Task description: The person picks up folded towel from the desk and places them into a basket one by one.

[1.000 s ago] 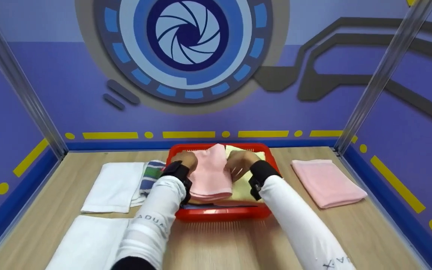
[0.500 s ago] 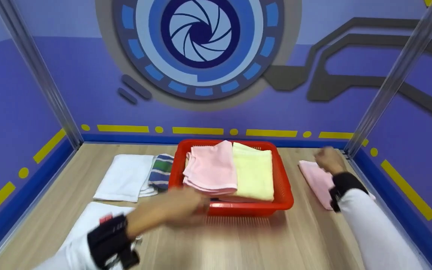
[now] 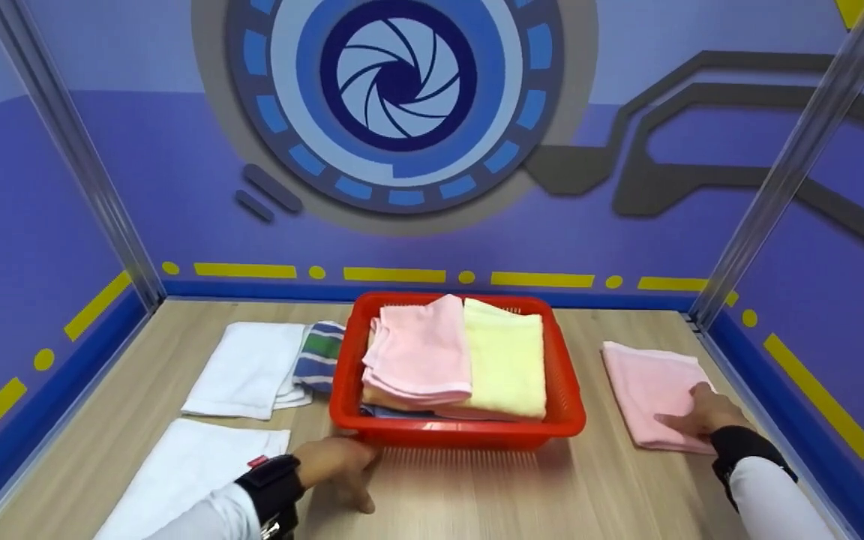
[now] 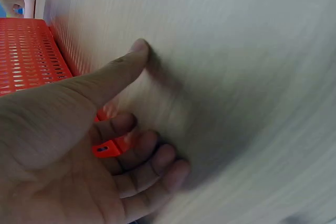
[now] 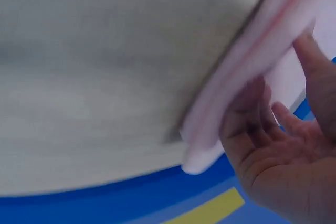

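Observation:
Folded towels fill the red basket (image 3: 571,401): a pink towel (image 3: 421,349) lies on the left and a yellow towel (image 3: 507,360) on the right. At the basket's front left corner is my left hand (image 3: 338,465). Its thumb stands apart from the loosely bent fingers, with nothing held between them in the left wrist view. On the right of the table, my right hand (image 3: 709,412) touches a second folded pink towel (image 3: 653,394), its thumb and fingers spread over it. The right wrist view has the towel's layered edge (image 5: 247,72) beside the fingers, and no grip shows.
A folded white towel (image 3: 244,367) and a striped towel (image 3: 319,352) lie left of the basket. Another white towel (image 3: 184,465) is nearer, partly behind the left forearm. Purple panels (image 3: 649,255) wall the wooden table (image 3: 477,495) at the back and sides.
Both hands have left the towels in the basket. The right hand has moved right onto the loose pink towel, and the left has come down to the basket's front left corner.

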The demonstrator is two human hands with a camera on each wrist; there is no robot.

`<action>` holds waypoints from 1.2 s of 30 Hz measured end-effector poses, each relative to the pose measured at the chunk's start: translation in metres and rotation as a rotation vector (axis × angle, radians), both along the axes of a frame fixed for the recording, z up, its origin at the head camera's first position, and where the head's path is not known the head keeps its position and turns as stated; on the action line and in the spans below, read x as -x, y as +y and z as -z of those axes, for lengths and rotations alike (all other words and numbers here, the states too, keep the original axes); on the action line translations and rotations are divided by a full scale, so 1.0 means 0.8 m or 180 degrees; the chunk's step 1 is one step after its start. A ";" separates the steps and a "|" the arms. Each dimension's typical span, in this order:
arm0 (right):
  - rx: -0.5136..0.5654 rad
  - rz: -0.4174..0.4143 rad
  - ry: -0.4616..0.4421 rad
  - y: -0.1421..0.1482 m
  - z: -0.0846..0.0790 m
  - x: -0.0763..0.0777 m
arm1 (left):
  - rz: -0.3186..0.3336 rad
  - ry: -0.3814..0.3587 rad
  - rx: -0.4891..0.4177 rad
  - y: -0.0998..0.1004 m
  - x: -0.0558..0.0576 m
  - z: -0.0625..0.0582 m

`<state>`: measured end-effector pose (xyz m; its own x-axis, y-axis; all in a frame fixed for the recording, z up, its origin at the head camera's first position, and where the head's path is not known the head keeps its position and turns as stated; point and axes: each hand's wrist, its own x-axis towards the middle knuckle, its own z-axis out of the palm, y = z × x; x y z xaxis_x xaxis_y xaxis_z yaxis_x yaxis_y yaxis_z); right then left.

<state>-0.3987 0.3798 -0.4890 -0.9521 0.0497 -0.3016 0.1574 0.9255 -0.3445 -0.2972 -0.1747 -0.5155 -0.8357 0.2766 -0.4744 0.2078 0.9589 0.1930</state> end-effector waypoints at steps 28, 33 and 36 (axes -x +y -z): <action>-0.1067 -0.0584 -0.1874 -0.104 -0.013 -0.128 | 0.0383 0.0176 0.0136 -0.006 -0.015 -0.040; -0.1027 -0.0377 -0.2136 -0.136 -0.010 -0.154 | 0.0641 0.0395 0.0120 -0.006 -0.015 -0.036; -0.1008 -0.0341 -0.2200 -0.157 -0.011 -0.163 | 0.0657 0.0349 0.0125 -0.002 -0.018 -0.039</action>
<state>-0.2686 0.2546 -0.4802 -0.5569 0.1509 -0.8168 0.1444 0.9860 0.0836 -0.2832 -0.1761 -0.4846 -0.8104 0.4302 -0.3976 0.4181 0.9002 0.1219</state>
